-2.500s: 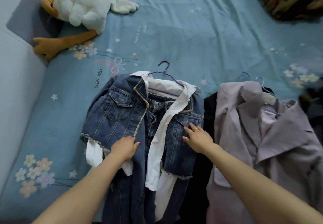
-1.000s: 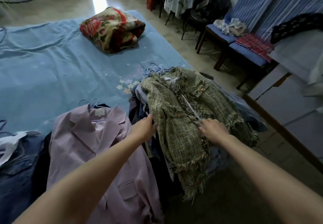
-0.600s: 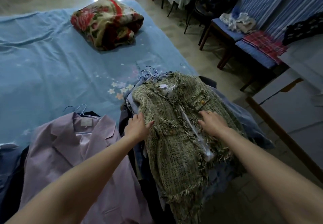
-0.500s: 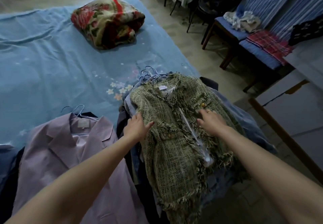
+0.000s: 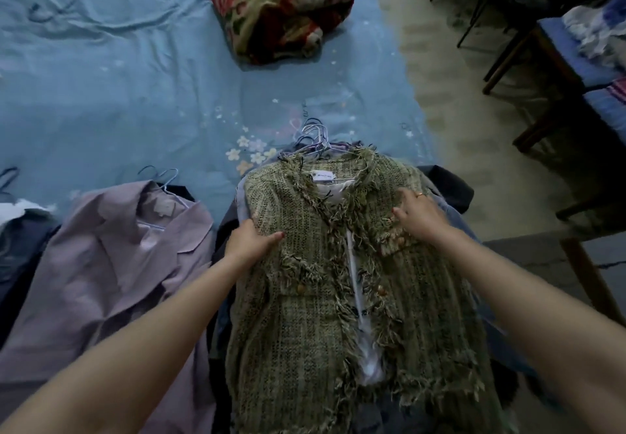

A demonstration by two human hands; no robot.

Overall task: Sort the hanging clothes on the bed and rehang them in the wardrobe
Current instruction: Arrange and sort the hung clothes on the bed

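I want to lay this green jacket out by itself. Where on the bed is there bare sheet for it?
Bare blue sheet stretches left of the folded floral blanket, above the lilac blazer. A smaller patch lies between the blanket and the hanger hooks. The near edge is crowded: blazer and green jacket pile side by side.

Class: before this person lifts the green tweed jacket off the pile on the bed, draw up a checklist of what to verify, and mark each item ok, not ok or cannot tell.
1. Left hand has hold of the green tweed jacket at its edge: ok, thumb on top.
2. Right hand grips the jacket: not ok, fingers lie spread on it.
3. Jacket on its own hanger: cannot tell; several hanger hooks bunch together above the collar.
4. Jacket lies topmost on the pile: ok.
5. Lilac blazer clear of the jacket: ok, it lies apart on the left.
6. Wardrobe ready: cannot tell, not in view.
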